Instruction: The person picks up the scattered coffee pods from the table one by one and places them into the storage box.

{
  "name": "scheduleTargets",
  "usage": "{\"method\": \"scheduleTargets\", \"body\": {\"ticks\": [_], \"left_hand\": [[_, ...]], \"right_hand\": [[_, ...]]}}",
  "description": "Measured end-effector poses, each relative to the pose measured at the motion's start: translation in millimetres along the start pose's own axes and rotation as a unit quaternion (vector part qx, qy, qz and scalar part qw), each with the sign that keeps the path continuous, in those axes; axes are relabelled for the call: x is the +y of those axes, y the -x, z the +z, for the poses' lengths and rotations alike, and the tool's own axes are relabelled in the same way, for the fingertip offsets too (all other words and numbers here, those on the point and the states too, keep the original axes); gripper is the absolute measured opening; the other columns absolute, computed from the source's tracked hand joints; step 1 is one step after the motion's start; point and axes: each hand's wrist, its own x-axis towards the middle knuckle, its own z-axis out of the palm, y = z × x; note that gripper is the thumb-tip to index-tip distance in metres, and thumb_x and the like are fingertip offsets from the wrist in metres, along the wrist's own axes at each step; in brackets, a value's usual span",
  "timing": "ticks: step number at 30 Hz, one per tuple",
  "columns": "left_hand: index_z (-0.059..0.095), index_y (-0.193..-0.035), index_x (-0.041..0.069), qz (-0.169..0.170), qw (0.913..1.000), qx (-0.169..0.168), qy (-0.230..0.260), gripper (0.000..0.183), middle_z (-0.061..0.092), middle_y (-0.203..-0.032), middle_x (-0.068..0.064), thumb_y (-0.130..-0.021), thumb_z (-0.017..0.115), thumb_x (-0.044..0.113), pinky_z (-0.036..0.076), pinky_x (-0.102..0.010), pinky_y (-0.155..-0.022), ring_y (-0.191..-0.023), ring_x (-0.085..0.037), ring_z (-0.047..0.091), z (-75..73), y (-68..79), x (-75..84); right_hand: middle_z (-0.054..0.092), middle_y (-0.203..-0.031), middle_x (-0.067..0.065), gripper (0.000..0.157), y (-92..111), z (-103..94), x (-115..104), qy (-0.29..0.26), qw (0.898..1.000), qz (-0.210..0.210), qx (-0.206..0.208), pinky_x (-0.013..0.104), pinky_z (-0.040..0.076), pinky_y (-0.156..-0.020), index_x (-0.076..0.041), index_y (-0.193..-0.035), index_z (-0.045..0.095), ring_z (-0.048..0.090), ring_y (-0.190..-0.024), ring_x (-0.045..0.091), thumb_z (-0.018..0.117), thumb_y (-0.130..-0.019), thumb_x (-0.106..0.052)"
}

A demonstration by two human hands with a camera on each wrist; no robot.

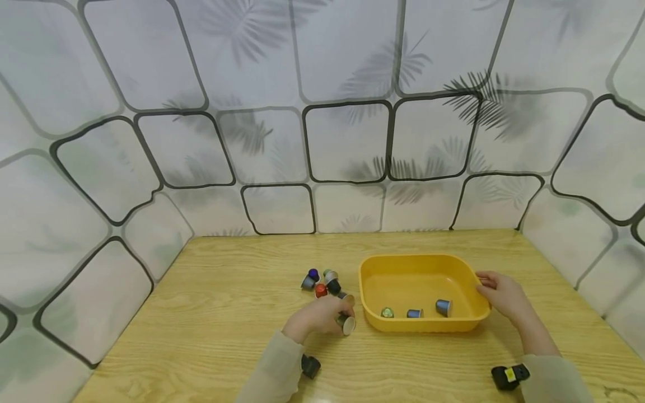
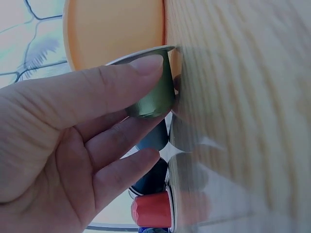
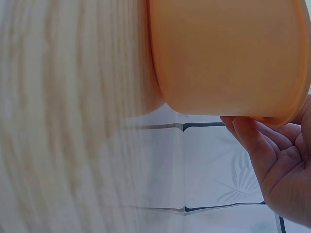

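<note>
My left hand (image 1: 321, 315) pinches a green coffee capsule (image 2: 154, 101) between thumb and fingers, low over the wooden table. In the head view this capsule (image 1: 347, 324) shows its pale lid, just left of the yellow tray (image 1: 408, 280). Gripping the tray's right rim is my right hand (image 1: 506, 295); the right wrist view shows fingers (image 3: 252, 138) under the edge. Inside the tray lie a green capsule (image 1: 387, 313) and two blue capsules (image 1: 443, 307). Beyond the left hand several loose capsules cluster, among them a red one (image 1: 321, 290) and a purple one (image 1: 313, 274).
The wooden table (image 1: 227, 313) is bounded at the back and sides by patterned curtain-like walls (image 1: 347, 207). A black device (image 1: 509, 376) is strapped at the right wrist, another (image 1: 310, 366) at the left.
</note>
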Motion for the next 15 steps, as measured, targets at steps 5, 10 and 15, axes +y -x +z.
{"method": "scheduleTargets", "body": {"ticks": [5,10,15], "left_hand": [[0.063,-0.090,0.015,0.023,0.9994,0.017,0.018,0.026,0.057,-0.085,0.012,-0.068,0.076,0.008,0.042,-0.015,-0.072,-0.078,-0.001,0.050,-1.4,-1.0,-1.6],[0.064,-0.090,0.015,0.033,0.9972,0.046,0.049,0.027,0.058,-0.091,0.010,-0.069,0.073,0.002,0.042,-0.017,-0.074,-0.082,-0.002,0.051,-5.6,0.6,-4.8],[0.063,-0.101,0.013,0.020,0.9949,0.069,0.070,0.031,0.059,-0.100,0.007,-0.072,0.071,0.003,0.043,-0.020,-0.081,-0.092,-0.005,0.052,-10.7,4.3,-8.0]], "right_hand": [[0.047,-0.110,0.037,0.043,-0.1,0.1,0.2,-0.002,1.000,0.000,0.002,0.045,0.048,-0.072,0.018,-0.120,0.039,0.049,-0.097,0.046,0.049,-0.090,-0.012],[0.046,-0.111,0.038,0.044,0.2,0.3,0.1,-0.008,1.000,0.005,-0.003,0.044,0.048,-0.073,0.018,-0.121,0.038,0.048,-0.098,0.046,0.048,-0.091,-0.012],[0.047,-0.111,0.037,0.042,0.4,0.7,-0.4,-0.006,1.000,0.001,0.001,0.046,0.047,-0.074,0.018,-0.120,0.039,0.047,-0.099,0.046,0.048,-0.090,-0.010]]}}
